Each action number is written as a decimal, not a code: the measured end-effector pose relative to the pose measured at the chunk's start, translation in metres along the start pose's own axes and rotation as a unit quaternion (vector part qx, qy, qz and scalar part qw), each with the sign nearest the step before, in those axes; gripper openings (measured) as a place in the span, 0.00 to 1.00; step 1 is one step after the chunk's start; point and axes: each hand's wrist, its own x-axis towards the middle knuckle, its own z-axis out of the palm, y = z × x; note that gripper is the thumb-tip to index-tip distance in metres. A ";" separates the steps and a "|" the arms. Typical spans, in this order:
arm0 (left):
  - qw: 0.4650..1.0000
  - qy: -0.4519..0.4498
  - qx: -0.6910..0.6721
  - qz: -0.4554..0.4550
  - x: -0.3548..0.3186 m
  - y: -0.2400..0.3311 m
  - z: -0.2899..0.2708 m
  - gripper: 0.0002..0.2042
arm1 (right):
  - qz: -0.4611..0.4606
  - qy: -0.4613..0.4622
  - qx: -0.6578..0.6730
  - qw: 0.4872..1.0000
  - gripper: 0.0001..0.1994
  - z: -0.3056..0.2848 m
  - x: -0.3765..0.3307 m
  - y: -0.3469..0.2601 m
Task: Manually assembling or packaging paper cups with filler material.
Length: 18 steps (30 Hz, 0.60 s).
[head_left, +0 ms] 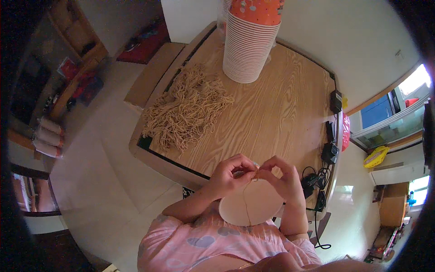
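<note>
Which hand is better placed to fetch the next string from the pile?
Left, probably. The string pile lies on the table's left side, ahead of the left hand. The right hand would have to cross over the cup both hands hold. Both are pinching a string now.

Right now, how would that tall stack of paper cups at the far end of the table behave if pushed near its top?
The stack of paper cups stands tall and narrow on the wooden table, so it would probably tip rather than slide. Thin nested rims suggest it is light. The upper cups might separate and spill off.

Red round sign (345,131) at table's (272,113) right edge.
</note>
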 end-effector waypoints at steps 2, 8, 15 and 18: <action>1.000 0.006 -0.004 0.004 0.000 -0.001 0.000 0.05 | 0.010 -0.011 0.025 1.000 0.03 0.001 0.001 -0.003; 1.000 -0.002 -0.009 -0.006 0.001 -0.003 -0.002 0.04 | 0.051 0.031 0.088 0.994 0.03 -0.004 0.003 0.001; 0.999 0.003 -0.038 -0.031 0.001 -0.003 -0.001 0.05 | 0.018 -0.018 0.041 0.999 0.03 -0.006 0.006 0.001; 0.999 0.002 -0.034 -0.037 0.001 -0.004 -0.002 0.05 | 0.109 0.033 0.074 0.991 0.03 -0.008 0.005 -0.003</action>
